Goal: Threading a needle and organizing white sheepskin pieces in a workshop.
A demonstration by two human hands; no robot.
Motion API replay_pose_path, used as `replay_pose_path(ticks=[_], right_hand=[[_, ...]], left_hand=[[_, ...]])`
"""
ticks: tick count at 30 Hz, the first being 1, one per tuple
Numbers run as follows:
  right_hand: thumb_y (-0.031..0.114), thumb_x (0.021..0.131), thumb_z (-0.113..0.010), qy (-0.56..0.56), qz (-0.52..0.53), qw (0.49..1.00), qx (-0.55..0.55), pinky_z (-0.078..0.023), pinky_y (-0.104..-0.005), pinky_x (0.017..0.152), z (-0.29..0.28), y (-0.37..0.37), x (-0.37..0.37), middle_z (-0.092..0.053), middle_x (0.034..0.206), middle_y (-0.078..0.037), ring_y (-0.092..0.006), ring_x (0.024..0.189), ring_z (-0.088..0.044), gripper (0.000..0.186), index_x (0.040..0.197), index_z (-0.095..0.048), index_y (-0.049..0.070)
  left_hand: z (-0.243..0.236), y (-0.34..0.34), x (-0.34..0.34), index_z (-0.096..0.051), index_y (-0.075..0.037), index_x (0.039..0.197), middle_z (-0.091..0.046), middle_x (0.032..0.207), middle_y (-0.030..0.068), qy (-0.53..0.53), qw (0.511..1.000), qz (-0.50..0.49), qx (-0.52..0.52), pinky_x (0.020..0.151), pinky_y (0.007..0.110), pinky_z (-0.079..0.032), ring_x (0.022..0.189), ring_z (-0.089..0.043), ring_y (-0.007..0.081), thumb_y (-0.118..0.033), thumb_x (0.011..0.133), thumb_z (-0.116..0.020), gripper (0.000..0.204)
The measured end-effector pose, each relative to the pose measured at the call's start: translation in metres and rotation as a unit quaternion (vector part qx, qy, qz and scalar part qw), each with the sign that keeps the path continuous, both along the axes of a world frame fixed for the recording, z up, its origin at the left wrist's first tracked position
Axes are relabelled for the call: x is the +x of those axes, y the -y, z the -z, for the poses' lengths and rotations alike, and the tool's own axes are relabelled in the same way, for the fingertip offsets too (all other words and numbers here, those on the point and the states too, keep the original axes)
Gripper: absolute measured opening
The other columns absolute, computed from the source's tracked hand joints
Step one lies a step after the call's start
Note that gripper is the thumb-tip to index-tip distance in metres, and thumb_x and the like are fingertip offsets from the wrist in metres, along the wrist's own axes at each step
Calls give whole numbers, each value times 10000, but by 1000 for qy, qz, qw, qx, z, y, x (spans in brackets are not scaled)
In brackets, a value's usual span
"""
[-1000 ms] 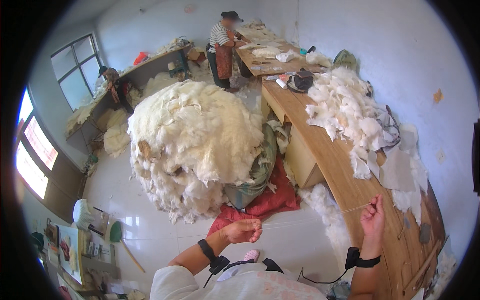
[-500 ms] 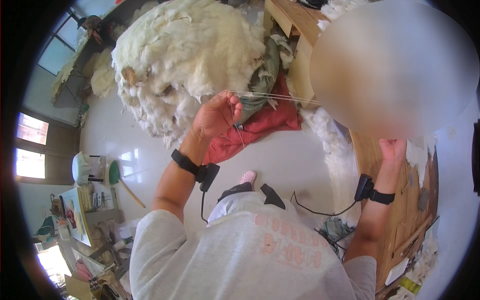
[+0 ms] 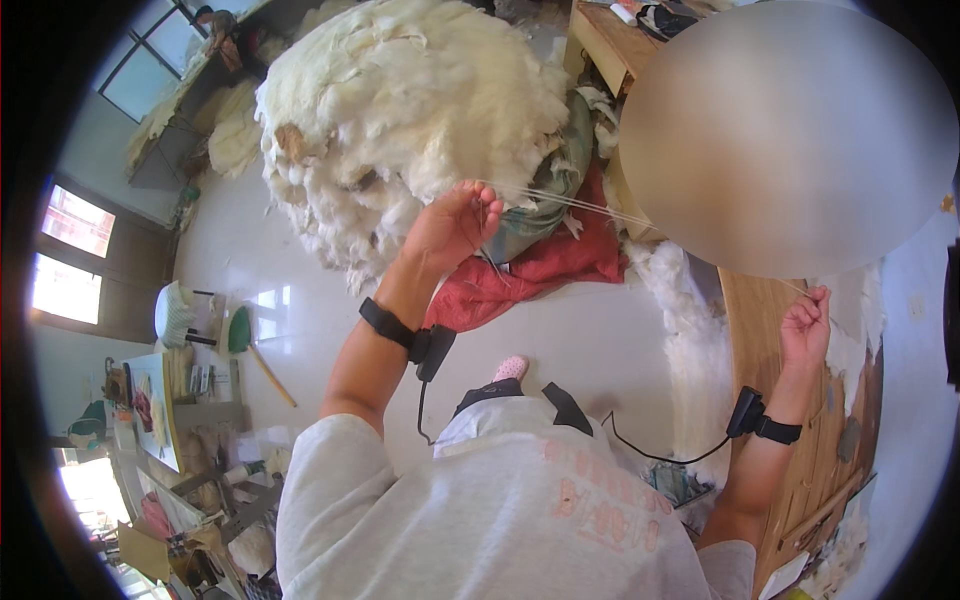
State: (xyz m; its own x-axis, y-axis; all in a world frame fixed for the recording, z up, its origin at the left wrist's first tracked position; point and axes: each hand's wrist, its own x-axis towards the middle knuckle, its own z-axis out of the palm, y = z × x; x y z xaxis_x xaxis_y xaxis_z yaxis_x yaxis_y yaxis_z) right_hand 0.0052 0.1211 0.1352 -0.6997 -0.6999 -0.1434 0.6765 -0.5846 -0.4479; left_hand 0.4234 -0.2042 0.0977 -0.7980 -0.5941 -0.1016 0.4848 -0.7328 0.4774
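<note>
A blurred oval (image 3: 790, 140) to the right of the wool heap (image 3: 410, 110) hides much of the counter (image 3: 755, 330) and the middle stretch of the white threads (image 3: 575, 203). These run from in front of the heap's lower right side into the blur, and a short piece shows beyond it, farther right of the heap. The heap's top is cut off at the upper edge; a co-worker (image 3: 225, 38), beyond the heap on its left, is small and only partly visible.

The left hand (image 3: 455, 225) is raised before the heap's lower right part, its forearm slanting up toward it, fingers curled and pinching the threads; the exact grip is hard to make out. The right hand (image 3: 805, 325), well right of the heap and over the counter, is held upright, fingers folded, the tips closed on the threads. A red sack (image 3: 530, 285) lies at the heap's near right foot.
</note>
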Motion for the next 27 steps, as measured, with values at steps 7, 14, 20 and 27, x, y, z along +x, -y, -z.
replay_pose_path(ticks=[7,14,20,27], right_hand=[[176,918,-476,1,-4,1000,-13,-347,-187,437,21,-12,-25,-534,764,-29,-77,547,-427,157,897,-532,31],[174,924,-461,13,-5,1000,3,-356,-199,453,31,-13,-29,-549,755,-46,-92,547,-436,178,910,-518,7],[176,919,-469,56,-14,998,-10,-358,-201,454,30,-2,-25,-560,746,-49,-90,536,-438,182,894,-520,3],[174,916,-469,59,-11,998,-22,-354,-203,447,39,-3,-48,-562,748,-45,-89,540,-442,179,897,-515,2]], left_hand=[[-3,19,7,-524,-36,892,-579,840,46,-21,998,-54,19,719,299,-505,819,-575,200,-134,900,-464,116],[-3,29,23,-520,-39,878,-574,843,55,-55,993,-105,17,717,296,-499,836,-566,198,-121,898,-468,100],[-6,27,36,-529,-40,871,-574,854,50,-55,990,-125,27,725,305,-486,843,-561,202,-126,888,-484,99],[-1,25,54,-524,-35,867,-574,844,52,-69,989,-123,42,707,287,-490,816,-567,188,-132,909,-452,128]])
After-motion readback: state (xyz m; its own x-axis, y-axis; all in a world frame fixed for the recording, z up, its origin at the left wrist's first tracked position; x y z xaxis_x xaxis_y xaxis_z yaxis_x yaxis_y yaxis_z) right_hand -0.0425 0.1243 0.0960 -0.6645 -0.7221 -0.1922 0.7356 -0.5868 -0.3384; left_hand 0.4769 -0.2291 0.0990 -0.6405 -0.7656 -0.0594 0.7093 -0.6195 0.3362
